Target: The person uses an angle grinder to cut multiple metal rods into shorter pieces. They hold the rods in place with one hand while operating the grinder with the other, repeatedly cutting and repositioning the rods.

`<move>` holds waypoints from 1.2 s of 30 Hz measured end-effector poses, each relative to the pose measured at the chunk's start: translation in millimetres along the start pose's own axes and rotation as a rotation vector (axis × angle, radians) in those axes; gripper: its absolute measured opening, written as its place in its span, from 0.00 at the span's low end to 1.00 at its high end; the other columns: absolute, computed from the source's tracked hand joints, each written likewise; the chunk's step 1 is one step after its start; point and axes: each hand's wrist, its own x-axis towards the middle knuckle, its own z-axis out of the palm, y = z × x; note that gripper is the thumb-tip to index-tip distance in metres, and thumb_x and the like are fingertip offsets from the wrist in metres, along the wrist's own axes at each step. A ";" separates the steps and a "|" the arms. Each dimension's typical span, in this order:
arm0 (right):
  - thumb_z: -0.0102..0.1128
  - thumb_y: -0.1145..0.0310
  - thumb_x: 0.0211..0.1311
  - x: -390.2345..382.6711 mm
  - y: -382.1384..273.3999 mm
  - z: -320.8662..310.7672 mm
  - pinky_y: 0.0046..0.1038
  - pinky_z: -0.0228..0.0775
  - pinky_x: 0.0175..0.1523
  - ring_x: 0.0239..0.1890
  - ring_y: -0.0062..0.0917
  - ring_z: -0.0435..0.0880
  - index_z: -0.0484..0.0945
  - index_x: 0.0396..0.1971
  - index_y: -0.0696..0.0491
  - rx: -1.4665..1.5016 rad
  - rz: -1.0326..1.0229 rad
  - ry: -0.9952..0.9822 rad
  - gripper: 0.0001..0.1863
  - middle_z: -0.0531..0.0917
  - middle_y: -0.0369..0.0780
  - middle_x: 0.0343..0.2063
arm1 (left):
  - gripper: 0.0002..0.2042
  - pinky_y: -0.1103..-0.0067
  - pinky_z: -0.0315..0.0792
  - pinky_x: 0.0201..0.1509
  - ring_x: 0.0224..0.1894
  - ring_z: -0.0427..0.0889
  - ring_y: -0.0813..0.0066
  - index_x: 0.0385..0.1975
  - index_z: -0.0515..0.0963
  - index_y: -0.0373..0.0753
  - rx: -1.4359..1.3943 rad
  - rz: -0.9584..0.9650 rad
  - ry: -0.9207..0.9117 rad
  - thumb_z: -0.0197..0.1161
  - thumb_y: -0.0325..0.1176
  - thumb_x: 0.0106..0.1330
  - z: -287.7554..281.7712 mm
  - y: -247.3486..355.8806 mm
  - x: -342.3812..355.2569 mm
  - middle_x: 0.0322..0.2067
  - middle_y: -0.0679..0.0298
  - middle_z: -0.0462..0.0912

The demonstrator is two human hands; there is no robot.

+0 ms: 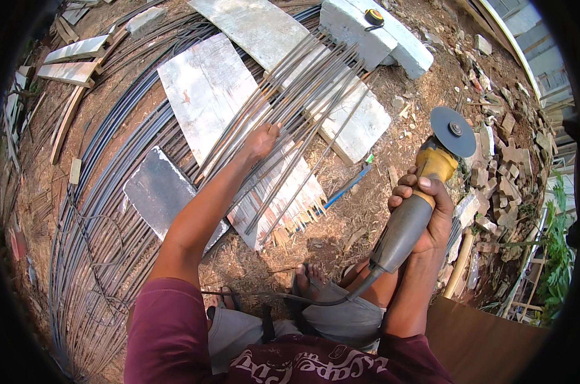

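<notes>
Holding grinder (400, 233) in right hand (427, 195): fingers and thumb wrapped around its yellow-and-grey body. Grinder is raised on the right side of the view, head up; its dark disc (445, 128) is well apart from the metal rods. Cord (264, 294) leaves the lower end of the grinder and runs left, over the grey trousers.

Left hand (261, 142): arm stretched forward, fingers curled closed on the bundle of rods (306, 102); cannot tell how many rods are in the grip. Rods lie slantwise across pale boards (197, 86), roughly side by side, some crossing; their upper ends are near a white block (360, 40). Yellow-and-black tape measure (374, 17) sits on top of the block.

Surroundings: dark slab (158, 192) with pale edges, partly behind left forearm. Long bars (91, 211) curve over the ground at left. Blue strip (349, 187) beside the boards' near end. Broken rubble (507, 185) heaped at right. Brown panel (475, 342) at lower right.
</notes>
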 end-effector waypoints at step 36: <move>0.68 0.77 0.62 30.9 10.4 -10.4 0.39 0.83 0.44 0.36 0.30 0.84 0.76 0.55 0.59 -0.290 0.082 0.010 0.21 0.83 0.43 0.38 | 0.33 0.62 0.82 0.52 0.49 0.85 0.54 0.51 0.78 0.31 0.460 0.176 0.007 0.74 0.59 0.68 -165.4 -18.9 -117.4 0.45 0.48 0.84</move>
